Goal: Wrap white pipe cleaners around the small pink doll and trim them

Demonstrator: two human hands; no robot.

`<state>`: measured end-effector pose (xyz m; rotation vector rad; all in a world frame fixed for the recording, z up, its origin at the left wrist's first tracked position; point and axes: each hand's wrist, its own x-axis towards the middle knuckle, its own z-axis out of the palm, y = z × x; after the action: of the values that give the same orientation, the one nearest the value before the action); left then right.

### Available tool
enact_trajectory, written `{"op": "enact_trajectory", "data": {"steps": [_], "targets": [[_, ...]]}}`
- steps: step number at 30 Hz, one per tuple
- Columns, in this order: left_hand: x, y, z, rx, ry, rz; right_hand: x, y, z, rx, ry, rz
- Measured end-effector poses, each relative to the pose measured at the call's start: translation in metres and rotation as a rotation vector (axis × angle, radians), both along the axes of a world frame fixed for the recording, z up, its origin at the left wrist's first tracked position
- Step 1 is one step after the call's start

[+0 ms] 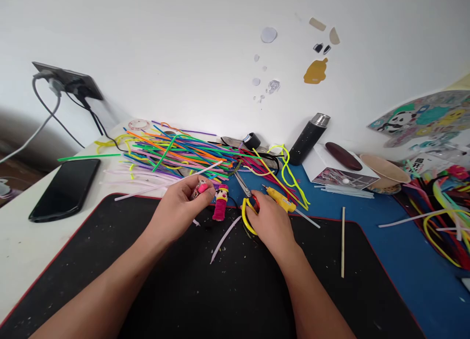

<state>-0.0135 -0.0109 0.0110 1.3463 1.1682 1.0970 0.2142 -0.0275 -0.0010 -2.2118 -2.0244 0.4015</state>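
My left hand (179, 204) is closed, thumb and fingers pinching a small figure with a bright pink part (201, 186); most of it is hidden by the fingers. A pale pipe cleaner (209, 170) sticks out past that hand. Just right of it stands a little doll (219, 204) with a magenta wound body and a yellow face. My right hand (270, 221) has its fingers around the yellow and red handles of a pair of scissors (243, 185), blades pointing away from me. Behind this hand lies a yellow glue gun (281, 199). A pale lilac strip (224, 241) rests on the black mat (205, 300).
Many coloured pipe cleaners (176, 150) are heaped at the back. A phone (66, 190) lies left. A black flask (310, 138), a white box (338, 168) and a bowl (385, 172) stand back right. A thin stick (342, 241) lies on the mat's right side.
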Motion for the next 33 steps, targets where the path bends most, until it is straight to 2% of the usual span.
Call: {"op": "enact_trajectory", "data": {"steps": [7, 16, 21, 25, 28, 30, 33], "targets": [[0.002, -0.001, 0.004, 0.007, 0.018, -0.031, -0.003, -0.002, 0.005, -0.06, -0.073, 0.029], [0.005, 0.001, 0.004, -0.02, 0.005, -0.05, -0.001, -0.006, 0.008, -0.058, -0.084, 0.065], [0.005, 0.0, 0.005, -0.035, 0.019, -0.061, 0.001, -0.008, 0.008, -0.025, -0.064, 0.061], [0.004, 0.0, 0.004, -0.028, 0.017, -0.079, 0.005, -0.008, 0.007, 0.08, -0.009, 0.088], [0.005, 0.001, 0.005, -0.035, 0.011, -0.093, 0.005, -0.01, 0.008, 0.196, 0.143, 0.085], [0.006, 0.0, 0.006, -0.053, 0.011, -0.116, 0.001, -0.014, 0.01, 0.25, 0.347, 0.088], [0.008, -0.002, 0.008, -0.082, 0.019, -0.178, -0.009, -0.023, 0.013, 0.188, 0.729, 0.128]]}}
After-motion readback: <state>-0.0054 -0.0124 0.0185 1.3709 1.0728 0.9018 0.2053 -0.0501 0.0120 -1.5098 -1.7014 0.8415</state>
